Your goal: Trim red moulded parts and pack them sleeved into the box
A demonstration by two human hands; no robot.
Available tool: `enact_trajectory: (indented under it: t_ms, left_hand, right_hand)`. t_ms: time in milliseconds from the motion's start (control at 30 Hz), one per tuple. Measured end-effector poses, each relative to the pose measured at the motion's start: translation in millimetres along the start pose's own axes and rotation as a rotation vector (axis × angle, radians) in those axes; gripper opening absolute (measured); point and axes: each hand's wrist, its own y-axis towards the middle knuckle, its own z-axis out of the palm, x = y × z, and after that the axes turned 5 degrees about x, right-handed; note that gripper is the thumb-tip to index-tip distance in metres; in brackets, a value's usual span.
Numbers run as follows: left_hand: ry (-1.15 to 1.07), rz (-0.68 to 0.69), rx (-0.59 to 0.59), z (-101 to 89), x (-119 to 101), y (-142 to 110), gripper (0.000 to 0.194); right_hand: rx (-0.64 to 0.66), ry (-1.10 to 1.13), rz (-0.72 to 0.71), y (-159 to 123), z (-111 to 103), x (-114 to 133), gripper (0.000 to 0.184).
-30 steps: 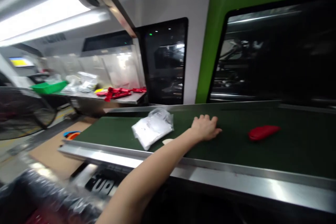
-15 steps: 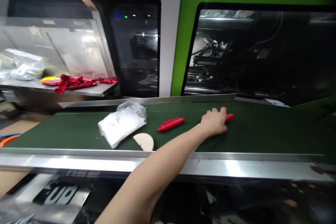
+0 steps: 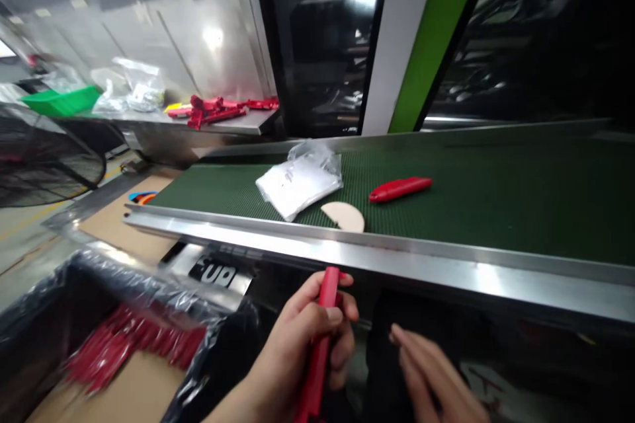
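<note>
My left hand point(image 3: 302, 350) is closed around a long red plastic part point(image 3: 320, 344), held upright below the conveyor's metal rail point(image 3: 397, 258). Just to its right my right hand point(image 3: 426, 373) is empty, its fingers stretched toward the part without touching it. A second red plastic part point(image 3: 399, 189) lies on the green conveyor belt point(image 3: 496, 198). Beside it on the belt are a beige half-disc point(image 3: 343, 216) and a white plastic bag point(image 3: 297, 182).
A box lined with clear plastic point(image 3: 89, 317) at the lower left holds several red parts point(image 3: 133, 344). On a steel table point(image 3: 248, 124) behind lie more red pieces point(image 3: 218, 108), bags and a green tray point(image 3: 59, 100). A fan point(image 3: 44, 165) stands at the left.
My left hand picked a red part off the belt and drew it back below the rail. My right hand came into view. The view swung down and left.
</note>
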Motion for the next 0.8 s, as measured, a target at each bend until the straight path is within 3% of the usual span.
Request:
enact_trajectory:
  t_ms: [67,167,333,533,800]
  left_hand:
    - [-0.084,-0.041,-0.084,-14.8,19,-16,0.021]
    - [-0.14,-0.061,-0.163,-22.1,34,-33,0.029]
    - [-0.082,-0.009,-0.218,-21.2,40,-50,0.019]
    - [-0.083,-0.01,-0.263,-24.3,41,-57,0.019]
    - [-0.09,-0.026,-0.24,-24.5,43,-62,0.021]
  right_hand:
    - [0.021,0.127,0.009,17,-18,14,0.035]
    - [0.122,0.266,0.005,44,-34,42,0.035]
    - [0.215,0.318,-0.116,67,-35,74,0.039]
    - [0.258,0.273,-0.135,71,-31,84,0.037]
    - [0.271,0.223,-0.149,68,-32,82,0.038]
